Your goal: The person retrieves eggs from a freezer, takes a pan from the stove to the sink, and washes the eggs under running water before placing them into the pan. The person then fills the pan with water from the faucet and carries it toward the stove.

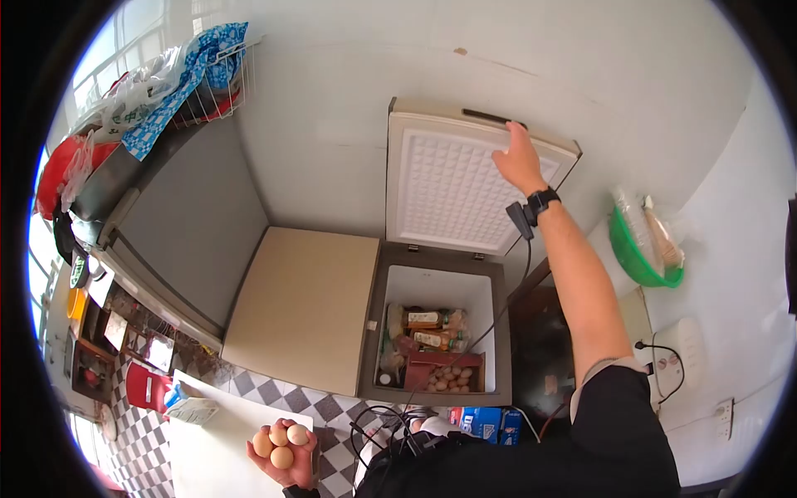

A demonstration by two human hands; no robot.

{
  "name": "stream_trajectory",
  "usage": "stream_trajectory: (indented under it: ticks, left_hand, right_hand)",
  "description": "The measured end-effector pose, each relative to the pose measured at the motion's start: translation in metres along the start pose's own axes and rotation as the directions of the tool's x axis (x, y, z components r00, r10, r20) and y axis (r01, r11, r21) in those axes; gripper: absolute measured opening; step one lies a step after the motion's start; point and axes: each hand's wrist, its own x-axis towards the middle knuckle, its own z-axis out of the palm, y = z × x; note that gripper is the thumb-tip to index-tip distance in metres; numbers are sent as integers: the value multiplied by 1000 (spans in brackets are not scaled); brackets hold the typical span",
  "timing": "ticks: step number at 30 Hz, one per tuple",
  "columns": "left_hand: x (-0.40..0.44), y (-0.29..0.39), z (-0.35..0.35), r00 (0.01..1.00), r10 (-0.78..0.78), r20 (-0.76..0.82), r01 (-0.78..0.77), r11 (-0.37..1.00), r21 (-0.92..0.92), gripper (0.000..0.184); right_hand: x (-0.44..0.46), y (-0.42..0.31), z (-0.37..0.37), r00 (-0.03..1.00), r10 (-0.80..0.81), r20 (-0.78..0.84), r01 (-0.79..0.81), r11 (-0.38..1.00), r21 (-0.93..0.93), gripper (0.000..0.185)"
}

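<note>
At the lower left, my left hand (297, 475) is cupped palm up around several light brown eggs (281, 457), above a white surface. My right hand (520, 163) reaches far forward, its fingers closed over the top edge of the raised chest freezer lid (452, 178). The lid stands upright on its hinges, its dimpled white inside facing me. Below it the freezer (496, 332) is open. Inside are labelled bottles (425, 319), bagged items and a reddish box (419, 365) beside several more eggs (451, 379).
A beige closed lid (303, 307) adjoins the open compartment on the left, beside a tall grey cabinet (187, 224). A black cable (506, 303) hangs from my right wrist across the opening. A green basin (639, 253) is at right; a blue box (486, 422) sits near my body.
</note>
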Motion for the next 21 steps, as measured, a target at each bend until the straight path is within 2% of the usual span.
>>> stream_trajectory:
  ticks: [3,5,6,11,14,16,17,19,21]
  left_hand:
    - [-14,7,-10,997,65,-36,-65,998,24,41]
    - [-20,9,-16,996,67,67,-68,998,17,40]
    - [-21,9,-17,995,66,70,-67,998,13,40]
    - [-12,5,-17,998,56,-9,-56,998,-5,39]
    - [2,2,-15,1000,10,-9,-10,1000,-20,40]
    - [12,0,-9,1000,-25,-6,25,999,-30,40]
    - [17,-1,-5,999,-49,-15,49,999,-19,40]
    - [25,-1,1,996,-84,-23,84,996,-11,41]
    - [34,-1,3,991,-135,-7,135,991,6,42]
  right_hand:
    - [6,-3,2,1000,13,26,-12,998,-55,61]
    - [8,-14,-1,998,42,54,-38,997,-71,60]
    - [8,-17,-3,997,55,59,-49,995,-92,57]
    - [-16,-45,-25,986,136,98,-120,981,-152,50]
    - [-50,-64,-49,983,162,92,-147,978,-148,45]
    - [-78,-77,-67,972,191,138,-194,981,7,42]
    - [-95,-76,-72,971,195,135,-196,981,-2,42]
    - [-132,-71,-85,998,-18,57,17,1000,7,43]
    - [-165,-95,-113,920,290,265,-359,895,265,39]
